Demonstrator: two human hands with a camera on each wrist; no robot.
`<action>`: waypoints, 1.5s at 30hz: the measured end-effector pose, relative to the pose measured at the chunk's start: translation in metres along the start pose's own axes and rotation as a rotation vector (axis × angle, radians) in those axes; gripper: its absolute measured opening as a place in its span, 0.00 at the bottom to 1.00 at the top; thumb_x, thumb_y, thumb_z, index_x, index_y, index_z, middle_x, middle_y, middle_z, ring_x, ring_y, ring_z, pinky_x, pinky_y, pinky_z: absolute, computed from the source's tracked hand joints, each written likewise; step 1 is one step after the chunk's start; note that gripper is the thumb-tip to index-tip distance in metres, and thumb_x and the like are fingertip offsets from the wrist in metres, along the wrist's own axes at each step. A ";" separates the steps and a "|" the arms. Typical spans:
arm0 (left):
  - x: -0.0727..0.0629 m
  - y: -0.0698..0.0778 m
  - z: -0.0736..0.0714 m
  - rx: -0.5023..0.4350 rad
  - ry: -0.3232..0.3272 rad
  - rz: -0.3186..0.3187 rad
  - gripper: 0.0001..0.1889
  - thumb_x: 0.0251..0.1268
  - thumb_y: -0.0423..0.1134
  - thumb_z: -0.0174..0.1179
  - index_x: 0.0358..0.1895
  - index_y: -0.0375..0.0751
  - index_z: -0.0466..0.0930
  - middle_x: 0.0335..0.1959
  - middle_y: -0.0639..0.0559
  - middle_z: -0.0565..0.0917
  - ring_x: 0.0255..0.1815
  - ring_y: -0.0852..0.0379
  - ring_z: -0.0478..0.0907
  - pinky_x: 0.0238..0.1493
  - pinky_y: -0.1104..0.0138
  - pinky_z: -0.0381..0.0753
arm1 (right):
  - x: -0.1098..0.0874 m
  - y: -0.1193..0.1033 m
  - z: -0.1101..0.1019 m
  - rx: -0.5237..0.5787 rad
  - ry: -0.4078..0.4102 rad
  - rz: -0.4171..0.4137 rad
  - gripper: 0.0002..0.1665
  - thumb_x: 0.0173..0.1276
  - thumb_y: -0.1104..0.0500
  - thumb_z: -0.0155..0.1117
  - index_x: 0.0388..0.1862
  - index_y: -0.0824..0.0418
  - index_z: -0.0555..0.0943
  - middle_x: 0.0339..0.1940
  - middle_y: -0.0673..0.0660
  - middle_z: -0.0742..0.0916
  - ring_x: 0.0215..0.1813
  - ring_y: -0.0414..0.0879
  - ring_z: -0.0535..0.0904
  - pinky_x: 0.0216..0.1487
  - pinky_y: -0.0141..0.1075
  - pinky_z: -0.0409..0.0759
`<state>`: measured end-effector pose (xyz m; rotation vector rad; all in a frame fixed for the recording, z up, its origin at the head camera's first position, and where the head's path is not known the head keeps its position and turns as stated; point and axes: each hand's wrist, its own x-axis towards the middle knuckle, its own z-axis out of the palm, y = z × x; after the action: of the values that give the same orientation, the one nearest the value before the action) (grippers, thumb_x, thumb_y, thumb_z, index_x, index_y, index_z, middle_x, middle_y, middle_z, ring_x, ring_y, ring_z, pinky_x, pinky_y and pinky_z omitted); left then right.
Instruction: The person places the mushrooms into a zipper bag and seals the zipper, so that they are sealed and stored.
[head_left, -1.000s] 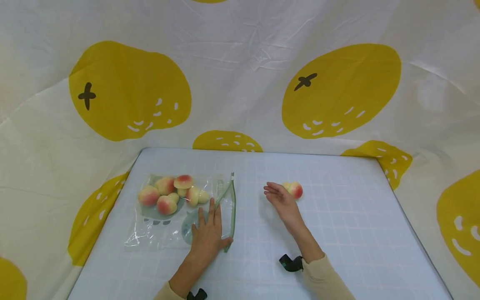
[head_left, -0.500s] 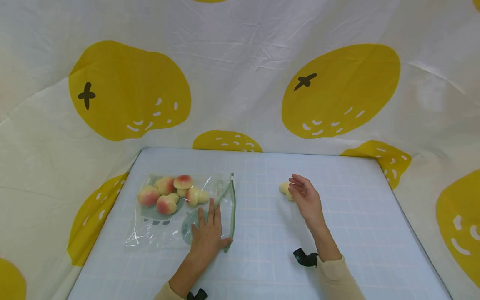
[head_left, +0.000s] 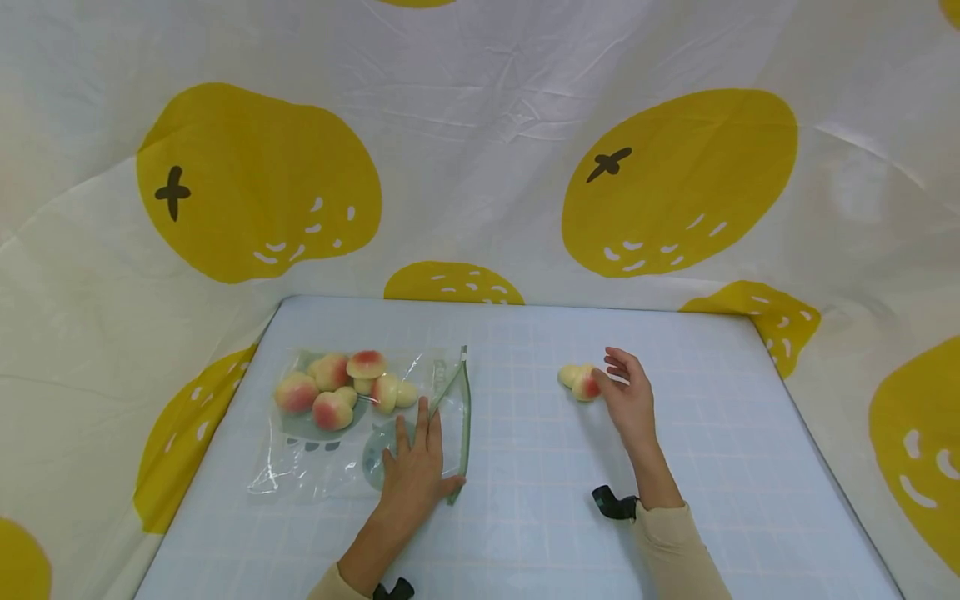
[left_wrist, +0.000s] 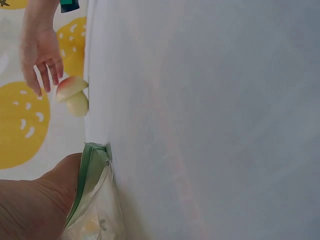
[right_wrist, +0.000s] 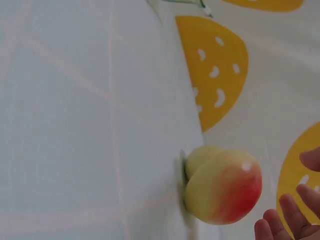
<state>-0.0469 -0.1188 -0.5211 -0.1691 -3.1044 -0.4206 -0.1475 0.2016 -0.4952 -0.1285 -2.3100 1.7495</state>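
A clear zip bag (head_left: 281, 467) with a green seal lies flat on the left of the table, its mouth partly parted toward the right. Several cream toy mushrooms (head_left: 332, 408) with reddish caps are inside it. My left hand (head_left: 414, 483) rests on the bag near the mouth, fingers spread and straight. On the table to the right lies one more toy mushroom (head_left: 580, 382) on its side, red cap toward my right hand (head_left: 630, 404). That hand hovers just beside the cap, fingers loosely bent and holding nothing. A gap shows between hand and mushroom (right_wrist: 225, 187) in the right wrist view.
The pale checked table (head_left: 720, 433) ends at a back edge against a hanging white cloth (head_left: 472, 167) with large yellow fruit prints. Black camera mounts (head_left: 613, 504) sit at both wrists.
My right hand has moved rightward, from in front of the loose mushroom to its right side, uncovering it. The left hand and the bag have stayed in place.
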 end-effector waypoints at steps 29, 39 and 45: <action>-0.001 0.000 -0.002 0.025 0.004 0.016 0.60 0.45 0.60 0.78 0.76 0.30 0.56 0.80 0.36 0.47 0.72 0.22 0.54 0.49 0.29 0.71 | 0.005 0.028 0.013 -0.089 -0.060 0.175 0.40 0.64 0.60 0.72 0.70 0.68 0.66 0.62 0.69 0.72 0.57 0.59 0.72 0.50 0.38 0.74; 0.000 0.000 -0.002 -0.004 -0.012 0.000 0.60 0.44 0.59 0.79 0.76 0.30 0.56 0.80 0.36 0.47 0.73 0.22 0.52 0.50 0.28 0.70 | 0.004 0.025 0.013 -0.013 -0.060 0.243 0.40 0.64 0.61 0.72 0.72 0.64 0.65 0.63 0.65 0.73 0.60 0.57 0.70 0.50 0.34 0.73; 0.001 0.000 -0.001 -0.011 -0.011 0.000 0.61 0.44 0.59 0.79 0.76 0.31 0.56 0.81 0.37 0.47 0.73 0.22 0.52 0.49 0.28 0.70 | 0.001 0.020 0.015 0.002 -0.071 0.259 0.39 0.64 0.60 0.72 0.71 0.63 0.66 0.63 0.63 0.73 0.61 0.55 0.70 0.47 0.31 0.74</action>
<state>-0.0476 -0.1188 -0.5201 -0.1720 -3.1133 -0.4387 -0.1541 0.1930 -0.5176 -0.3870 -2.4337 1.9033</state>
